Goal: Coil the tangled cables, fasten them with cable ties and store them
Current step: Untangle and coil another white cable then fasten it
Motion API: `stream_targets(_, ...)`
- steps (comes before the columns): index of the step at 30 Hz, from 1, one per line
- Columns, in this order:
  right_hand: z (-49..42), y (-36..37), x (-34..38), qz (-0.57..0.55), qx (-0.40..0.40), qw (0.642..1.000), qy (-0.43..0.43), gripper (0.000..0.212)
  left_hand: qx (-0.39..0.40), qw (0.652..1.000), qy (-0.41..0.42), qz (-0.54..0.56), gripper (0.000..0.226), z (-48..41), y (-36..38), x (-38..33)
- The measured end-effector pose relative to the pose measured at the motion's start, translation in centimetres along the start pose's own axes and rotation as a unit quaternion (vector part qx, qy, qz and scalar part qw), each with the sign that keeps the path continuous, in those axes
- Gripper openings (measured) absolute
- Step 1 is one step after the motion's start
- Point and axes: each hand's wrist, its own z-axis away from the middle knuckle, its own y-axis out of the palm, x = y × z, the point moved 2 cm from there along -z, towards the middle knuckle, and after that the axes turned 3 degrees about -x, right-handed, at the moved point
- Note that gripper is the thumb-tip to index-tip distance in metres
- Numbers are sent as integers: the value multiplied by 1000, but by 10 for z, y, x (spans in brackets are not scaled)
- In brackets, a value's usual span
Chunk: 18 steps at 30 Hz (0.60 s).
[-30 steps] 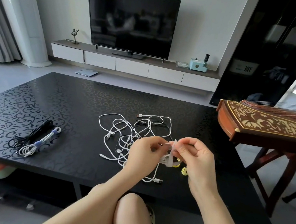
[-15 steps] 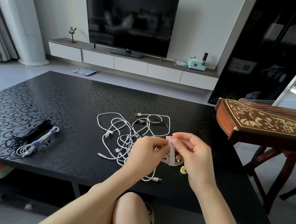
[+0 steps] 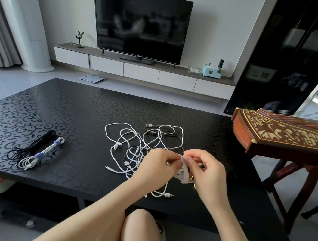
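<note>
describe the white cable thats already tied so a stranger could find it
On the black patterned table, look to the near left corner, away from the loose tangle in the middle. Two coiled bundles lie side by side there. It is the white bundle with two blue ties, right of the black bundle.

Bare forearms; bare knees

A dark television stands upper centre on a low white cabinet, a rabbit ornament left of it, a pale blue box right. A scale lies on the floor. A wooden zither sits at right.
</note>
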Motion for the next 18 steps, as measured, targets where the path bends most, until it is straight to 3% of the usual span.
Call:
stream_targets(7, -7, -6, 4, 27, -9, 1000, -7, 25, 102, 990, 9, -93, 23, -4, -2, -2)
stream_targets(11, -12, -13, 20, 46, -8, 998, -48, 28, 110, 985, 6, -130, 31, -9, 0, -2)
stream_targets(15, -4, -20, 27, 84, -10, 993, -77, 14, 97, 980, 42, -171, 39, -16, 1, -7)
stream_targets(18, 12, -26, 23, 35, -17, 998, -44, 12, 58, 987, 50, -140, 16, -17, 0, -6)
